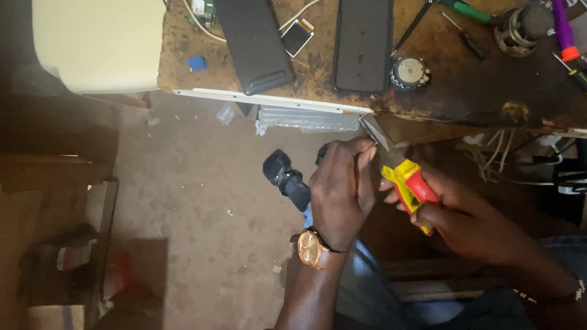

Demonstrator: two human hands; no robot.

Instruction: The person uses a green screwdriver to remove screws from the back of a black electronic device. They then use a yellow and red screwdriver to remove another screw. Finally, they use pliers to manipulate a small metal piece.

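Note:
My right hand (464, 217) grips a pair of pliers with red and yellow handles (408, 184), its metal jaws (374, 131) pointing up toward the workbench edge. My left hand (341, 189), with a gold wristwatch (309, 248) on the wrist, is closed just left of the pliers, fingertips at the jaws. What the fingers pinch is too small to see. Both hands hover below the front edge of the stained wooden workbench (457, 94).
On the bench lie two black flat panels (252, 34) (364, 38), a small screen module (296, 37), a round speaker (409, 73), a metal motor coil (514, 32) and several screwdrivers (583, 76). A cream cushion (102, 36) sits at the left. A black shoe (286, 178) rests on the concrete floor.

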